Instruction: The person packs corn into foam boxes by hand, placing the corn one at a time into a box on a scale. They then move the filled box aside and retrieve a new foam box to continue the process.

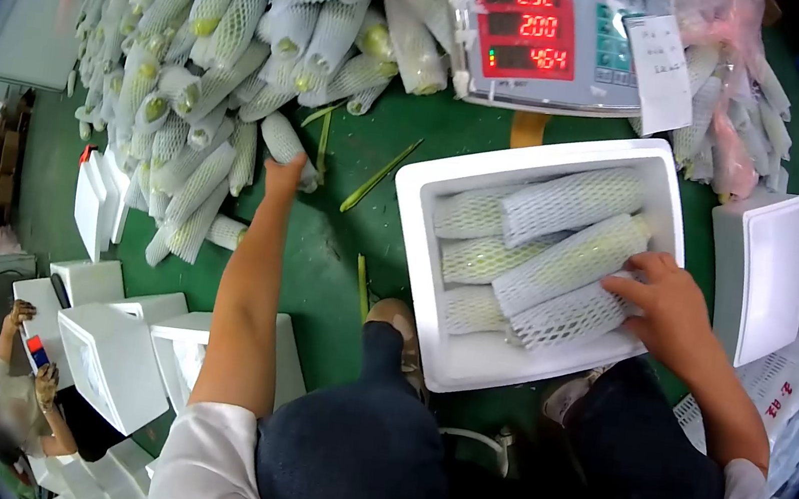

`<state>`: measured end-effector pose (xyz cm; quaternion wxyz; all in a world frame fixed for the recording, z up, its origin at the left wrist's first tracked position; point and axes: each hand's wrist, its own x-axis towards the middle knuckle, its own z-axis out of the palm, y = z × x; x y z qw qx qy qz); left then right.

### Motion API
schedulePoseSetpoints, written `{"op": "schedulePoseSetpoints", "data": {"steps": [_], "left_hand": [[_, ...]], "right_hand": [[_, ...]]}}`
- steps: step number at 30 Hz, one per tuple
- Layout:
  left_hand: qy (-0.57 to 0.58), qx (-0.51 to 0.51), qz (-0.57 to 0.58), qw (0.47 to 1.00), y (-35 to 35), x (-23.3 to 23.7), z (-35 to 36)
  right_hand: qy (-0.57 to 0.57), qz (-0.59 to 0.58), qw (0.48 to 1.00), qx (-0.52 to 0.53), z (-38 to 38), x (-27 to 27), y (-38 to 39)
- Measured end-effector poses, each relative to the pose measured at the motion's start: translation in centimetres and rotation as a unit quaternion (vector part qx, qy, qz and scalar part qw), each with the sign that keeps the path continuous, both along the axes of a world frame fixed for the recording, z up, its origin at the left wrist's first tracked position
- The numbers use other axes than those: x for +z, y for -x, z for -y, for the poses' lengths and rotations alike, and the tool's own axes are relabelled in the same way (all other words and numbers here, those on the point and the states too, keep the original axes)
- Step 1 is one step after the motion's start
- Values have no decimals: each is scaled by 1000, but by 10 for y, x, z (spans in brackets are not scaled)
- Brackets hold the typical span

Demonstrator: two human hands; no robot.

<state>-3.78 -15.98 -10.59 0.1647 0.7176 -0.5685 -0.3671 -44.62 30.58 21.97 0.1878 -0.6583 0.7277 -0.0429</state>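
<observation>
My left hand point(285, 172) is closed round the near end of a long pale green vegetable in a white foam net point(282, 139), at the edge of a large heap of similar ones point(221, 75). On the right, my right hand point(667, 303) reaches into a white foam box point(449, 372). Its curled fingers grip the right end of a net-wrapped vegetable point(567, 317) nearest the box's front. Several more wrapped vegetables point(577, 207) lie side by side and stacked in the box. The palm side of each hand is hidden.
A scale point(558, 38) with lit red digits stands behind the box, a paper note point(657, 71) on it. A white foam lid point(759, 277) lies right. Green leaf strips point(381, 176) litter the green floor. More foam boxes point(118, 354) and another person point(31, 403) are at lower left.
</observation>
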Motion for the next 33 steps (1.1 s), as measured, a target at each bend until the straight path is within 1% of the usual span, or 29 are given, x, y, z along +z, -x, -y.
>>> {"op": "schedulePoseSetpoints", "data": {"steps": [1, 2, 3, 4, 5, 6, 7, 8, 9, 10, 11, 12, 13, 14, 15, 16, 17, 19, 21, 22, 23, 25, 26, 28, 29, 31, 33], "left_hand": [[-120, 100, -157, 975, 18, 7, -9], [-158, 133, -337, 919, 29, 15, -27], [-160, 182, -378, 893, 56, 60, -63], [-152, 178, -478, 847, 68, 78, -92], [-171, 178, -553, 796, 78, 103, -121], [-101, 91, -540, 831, 81, 124, -150], [-68, 57, -547, 833, 82, 147, -174], [-3, 19, -537, 844, 89, 187, -206], [10, 1, -532, 847, 92, 221, -232], [47, -59, -504, 860, 92, 244, -256], [93, -129, -447, 880, 88, 254, -273], [93, -166, -440, 877, 90, 268, -295], [56, -239, -453, 857, 88, 276, -312], [62, -297, -450, 840, 84, 265, -325], [96, -386, -423, 814, 90, 273, -334], [202, -508, -295, 783, 95, 279, -335], [160, -599, -258, 741, 115, 311, -335], [351, -574, -243, 699, 119, 307, -352], [374, -542, -219, 720, 103, 312, -353], [356, -516, -252, 737, 94, 313, -355], [358, -499, -268, 742, 85, 317, -353], [270, -463, -297, 790, 63, 317, -356], [274, -412, -330, 804, 62, 318, -362], [235, -405, -307, 829, 51, 318, -365], [211, -402, -296, 840, 47, 318, -369], [222, -388, -299, 843, 51, 318, -371], [236, -385, -290, 844, 49, 316, -371]], "right_hand": [[9, 13, 1000, 2, -2, -7, 1], [32, -8, 999, 1, -3, -12, -6], [39, -16, 999, -1, -8, -16, -10], [48, -24, 999, -2, -12, -18, -13], [62, -34, 998, -1, -11, -18, -13], [18, 0, 1000, 12, -10, -11, -6], [48, 25, 999, -1, -8, -1, -4], [77, 52, 996, -13, -8, 9, -5], [107, 77, 991, -25, -8, 19, -5], [159, 94, 983, -24, -6, 30, -8], [182, 169, 967, -50, -11, 27, -11], [100, 266, 956, -68, -11, 31, -14], [11, 360, 929, -84, -10, 38, -22], [61, 413, 906, -77, -3, 40, -37], [109, 465, 876, -71, 5, 35, -55], [180, 495, 849, -48, 5, 22, -74], [92, 574, 813, -27, 1, 20, -85], [81, 676, 725, -109, -10, 14, -101], [25, 757, 628, -179, -21, 8, -101], [-6, 790, 577, -210, -24, 8, -100], [-124, 777, 541, -296, -28, 13, -97], [-218, 722, 547, -364, -27, 20, -99], [-219, 710, 569, -353, -26, 20, -105], [-220, 682, 612, -334, -23, 18, -114], [-206, 689, 620, -314, -17, 16, -117], [-177, 705, 630, -273, 8, 13, -118], [-110, 600, 771, -184, 31, 9, -100]]}}
